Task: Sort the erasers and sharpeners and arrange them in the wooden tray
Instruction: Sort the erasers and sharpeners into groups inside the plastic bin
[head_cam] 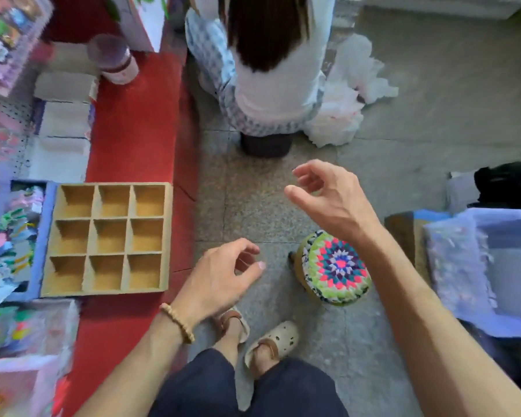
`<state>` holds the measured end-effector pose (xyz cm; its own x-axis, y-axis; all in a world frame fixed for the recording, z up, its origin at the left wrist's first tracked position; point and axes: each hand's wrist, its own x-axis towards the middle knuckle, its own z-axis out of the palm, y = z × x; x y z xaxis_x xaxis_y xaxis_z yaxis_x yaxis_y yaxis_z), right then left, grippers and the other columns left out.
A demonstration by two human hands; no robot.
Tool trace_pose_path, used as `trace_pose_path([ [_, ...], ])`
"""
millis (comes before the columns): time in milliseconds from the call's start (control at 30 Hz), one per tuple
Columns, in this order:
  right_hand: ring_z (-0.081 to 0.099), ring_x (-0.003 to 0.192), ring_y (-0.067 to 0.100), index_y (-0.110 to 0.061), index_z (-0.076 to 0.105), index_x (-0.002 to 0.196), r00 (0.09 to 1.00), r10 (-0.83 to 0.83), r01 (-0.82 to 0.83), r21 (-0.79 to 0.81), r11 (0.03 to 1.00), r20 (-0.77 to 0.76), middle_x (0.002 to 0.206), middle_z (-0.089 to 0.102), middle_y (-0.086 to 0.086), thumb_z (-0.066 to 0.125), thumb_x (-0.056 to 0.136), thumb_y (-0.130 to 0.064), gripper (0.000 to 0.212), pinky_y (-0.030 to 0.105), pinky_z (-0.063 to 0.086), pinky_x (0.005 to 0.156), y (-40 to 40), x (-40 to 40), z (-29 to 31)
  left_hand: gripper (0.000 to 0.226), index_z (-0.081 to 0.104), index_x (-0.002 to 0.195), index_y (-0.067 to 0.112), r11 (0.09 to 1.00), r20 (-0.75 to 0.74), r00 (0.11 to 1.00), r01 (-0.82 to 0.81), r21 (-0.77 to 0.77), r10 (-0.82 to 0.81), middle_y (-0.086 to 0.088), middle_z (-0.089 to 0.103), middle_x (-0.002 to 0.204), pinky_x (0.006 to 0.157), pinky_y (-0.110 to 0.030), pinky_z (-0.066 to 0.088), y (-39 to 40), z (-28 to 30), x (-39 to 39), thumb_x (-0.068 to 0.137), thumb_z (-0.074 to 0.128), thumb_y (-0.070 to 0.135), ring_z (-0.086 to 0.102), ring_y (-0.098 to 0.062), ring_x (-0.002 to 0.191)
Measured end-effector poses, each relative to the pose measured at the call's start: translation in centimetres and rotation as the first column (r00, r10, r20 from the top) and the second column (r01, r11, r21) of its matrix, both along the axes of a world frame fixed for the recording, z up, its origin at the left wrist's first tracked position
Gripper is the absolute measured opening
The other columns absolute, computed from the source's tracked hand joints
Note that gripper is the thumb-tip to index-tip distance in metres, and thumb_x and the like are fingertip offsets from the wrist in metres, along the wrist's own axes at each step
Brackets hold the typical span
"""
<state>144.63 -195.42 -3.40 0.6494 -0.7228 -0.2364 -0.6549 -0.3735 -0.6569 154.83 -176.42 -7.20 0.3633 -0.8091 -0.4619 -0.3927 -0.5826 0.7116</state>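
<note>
A wooden tray [167,236] with nine square compartments lies on the red surface at the left; every compartment I can see into holds nothing. Left of it stands a blue box [42,236] filled with small colourful items, too blurred to name. My left hand [220,278] hovers over the stone floor just right of the tray, fingers loosely curled and holding nothing. My right hand [328,200] hangs higher and further right, fingers relaxed and curled, also holding nothing.
A person in a white top [271,70] sits on a low dark stool [266,144] ahead. A small stool with a crocheted colourful cover [334,267] stands by my feet. A blue bin [475,266] is at right; packaged goods line the left.
</note>
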Motion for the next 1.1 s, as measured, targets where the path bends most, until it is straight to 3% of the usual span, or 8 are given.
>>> trace_pose_path([
  [167, 0.063, 0.089, 0.012, -0.018, 0.068, 0.113, 0.987, -0.159, 0.159, -0.003, 0.987, -0.003, 0.097, 0.068, 0.0, 0.07, 0.087, -0.036, 0.031, 0.024, 0.047, 0.087, -2.3, -11.3, 1.7, 0.021, 0.066, 0.107, 0.025, 0.969, 0.032, 0.969, 0.247, -0.011, -0.247, 0.012, 0.069, 0.093, 0.087, -0.03, 0.052, -5.5, 1.1, -7.9, 0.089, 0.066, 0.035, 0.064, -0.001, 0.086],
  [367, 0.064, 0.087, 0.014, -0.016, 0.069, 0.11, 0.925, -0.379, 0.381, -0.051, 0.923, 0.038, 0.095, 0.068, 0.0, 0.073, 0.086, -0.032, 0.029, 0.029, 0.05, 0.088, -5.7, -24.1, 4.4, 0.017, 0.065, 0.105, 0.026, 0.881, 0.017, 0.883, 0.469, -0.061, -0.469, 0.016, 0.067, 0.09, 0.083, -0.028, 0.054, -11.6, 2.5, -16.9, 0.09, 0.066, 0.033, 0.064, 0.002, 0.086],
  [633, 0.064, 0.089, 0.012, -0.018, 0.069, 0.111, 0.78, -0.625, 0.625, -0.007, 0.78, 0.036, 0.096, 0.068, -0.002, 0.072, 0.086, -0.031, 0.029, 0.021, 0.047, 0.086, -12.0, -32.9, 5.0, 0.011, 0.067, 0.099, 0.025, 0.731, 0.012, 0.738, 0.672, -0.118, -0.675, 0.014, 0.07, 0.085, 0.08, -0.026, 0.054, -23.9, 2.8, -23.1, 0.089, 0.068, 0.029, 0.065, 0.003, 0.08],
  [767, 0.064, 0.092, 0.012, -0.019, 0.069, 0.114, 0.657, -0.754, 0.754, -0.022, 0.657, 0.0, 0.099, 0.068, -0.002, 0.072, 0.086, -0.032, 0.031, 0.023, 0.047, 0.089, -16.4, -35.8, 3.5, 0.019, 0.066, 0.107, 0.022, 0.581, 0.019, 0.587, 0.805, -0.118, -0.809, 0.014, 0.069, 0.089, 0.081, -0.025, 0.053, -32.1, 0.6, -25.3, 0.09, 0.067, 0.031, 0.065, 0.003, 0.082],
  [933, 0.064, 0.088, 0.013, -0.017, 0.071, 0.107, 0.423, -0.906, 0.906, -0.041, 0.422, 0.019, 0.096, 0.07, -0.002, 0.073, 0.085, -0.026, 0.024, 0.03, 0.05, 0.089, -20.4, -39.9, 1.3, 0.026, 0.065, 0.112, 0.021, 0.298, 0.041, 0.301, 0.952, -0.071, -0.953, 0.008, 0.069, 0.095, 0.084, -0.031, 0.052, -41.0, -1.7, -29.0, 0.09, 0.066, 0.035, 0.065, -0.005, 0.085],
  [1000, 0.064, 0.087, 0.012, -0.018, 0.071, 0.106, 0.328, -0.944, 0.944, -0.026, 0.328, 0.018, 0.093, 0.068, -0.004, 0.073, 0.086, -0.025, 0.022, 0.031, 0.051, 0.087, -20.8, -42.0, 0.5, 0.027, 0.065, 0.111, 0.021, 0.231, 0.042, 0.233, 0.972, -0.054, -0.972, 0.008, 0.069, 0.094, 0.082, -0.031, 0.053, -43.4, -2.0, -30.7, 0.09, 0.065, 0.037, 0.065, -0.004, 0.084],
  [1100, 0.062, 0.09, 0.011, -0.019, 0.069, 0.11, 0.275, -0.961, 0.961, 0.019, 0.275, -0.034, 0.096, 0.067, -0.005, 0.072, 0.087, -0.027, 0.025, 0.034, 0.052, 0.09, -21.7, -46.6, -1.8, 0.029, 0.064, 0.113, 0.022, 0.163, 0.05, 0.163, 0.987, -0.012, -0.985, 0.009, 0.069, 0.099, 0.083, -0.029, 0.054, -46.3, -3.3, -34.5, 0.092, 0.062, 0.041, 0.064, -0.001, 0.088],
])
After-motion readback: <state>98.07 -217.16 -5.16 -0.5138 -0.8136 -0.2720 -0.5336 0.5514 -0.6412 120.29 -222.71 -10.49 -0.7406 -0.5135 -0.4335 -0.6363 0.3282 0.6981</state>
